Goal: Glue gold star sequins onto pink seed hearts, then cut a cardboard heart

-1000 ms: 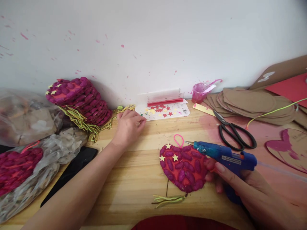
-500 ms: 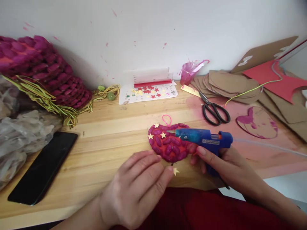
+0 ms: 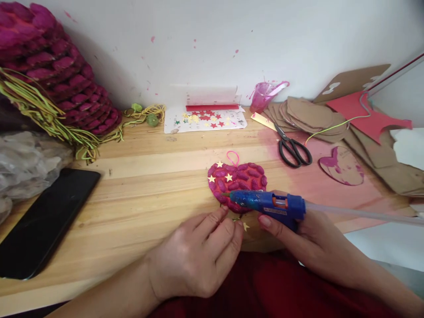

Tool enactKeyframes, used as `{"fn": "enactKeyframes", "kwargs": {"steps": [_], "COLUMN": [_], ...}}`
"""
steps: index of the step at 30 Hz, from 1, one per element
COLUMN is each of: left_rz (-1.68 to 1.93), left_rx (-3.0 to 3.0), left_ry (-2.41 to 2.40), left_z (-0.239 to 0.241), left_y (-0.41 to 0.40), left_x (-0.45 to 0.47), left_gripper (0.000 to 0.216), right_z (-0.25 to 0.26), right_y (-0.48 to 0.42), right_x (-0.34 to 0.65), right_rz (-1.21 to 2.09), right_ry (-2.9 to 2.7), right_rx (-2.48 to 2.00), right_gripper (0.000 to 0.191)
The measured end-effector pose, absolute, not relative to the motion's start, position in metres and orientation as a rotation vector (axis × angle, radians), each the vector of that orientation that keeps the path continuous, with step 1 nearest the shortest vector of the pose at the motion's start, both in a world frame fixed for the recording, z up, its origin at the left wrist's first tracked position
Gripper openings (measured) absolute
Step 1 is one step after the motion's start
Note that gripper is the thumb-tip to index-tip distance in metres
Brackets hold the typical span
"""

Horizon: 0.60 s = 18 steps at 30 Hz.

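Observation:
A heart-shaped ornament covered in magenta seed-like pieces lies flat on the wooden table, with a pink loop at its top and several gold stars on its left half. My right hand grips a blue hot glue gun. Its nozzle points left, over the lower left of the heart. Curled at the heart's lower edge is my left hand, its fingertips drawn together; what they hold, if anything, is hidden. Another gold star shows just beside those fingertips.
Scissors lie at right, near cardboard pieces and a painted cardboard heart. Loose stars rest on white paper at the back, beside a pink-stained cup. A phone, plastic bag and large magenta piece occupy the left.
The glue gun has moved down and left across the heart, its nozzle now at the lower left part. My left hand's fingers have curled in more. The view has shifted slightly.

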<state>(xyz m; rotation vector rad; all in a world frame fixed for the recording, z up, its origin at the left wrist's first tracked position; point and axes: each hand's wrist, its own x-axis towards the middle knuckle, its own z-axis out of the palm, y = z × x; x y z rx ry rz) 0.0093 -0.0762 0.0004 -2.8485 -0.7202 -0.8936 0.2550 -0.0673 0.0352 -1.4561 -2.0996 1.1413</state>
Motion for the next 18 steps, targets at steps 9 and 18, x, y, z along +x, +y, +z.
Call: {"fn": "enactKeyframes", "kwargs": {"steps": [9, 18], "left_rz": [-0.85, -0.811], "left_rx": [-2.826, -2.826], "left_ry": [-0.736, -0.763], "left_z": [0.0, -0.003], "left_y": [-0.076, -0.073], "left_x": [0.011, 0.011], "left_gripper": [0.029, 0.028], "right_z": [0.042, 0.047], "right_y": [-0.063, -0.059], "right_x": [0.249, 0.245], "right_rz": [1.035, 1.036], "right_ry": [-2.236, -2.238], "right_rx": [-1.47, -1.453], "right_gripper": [0.039, 0.04]}}
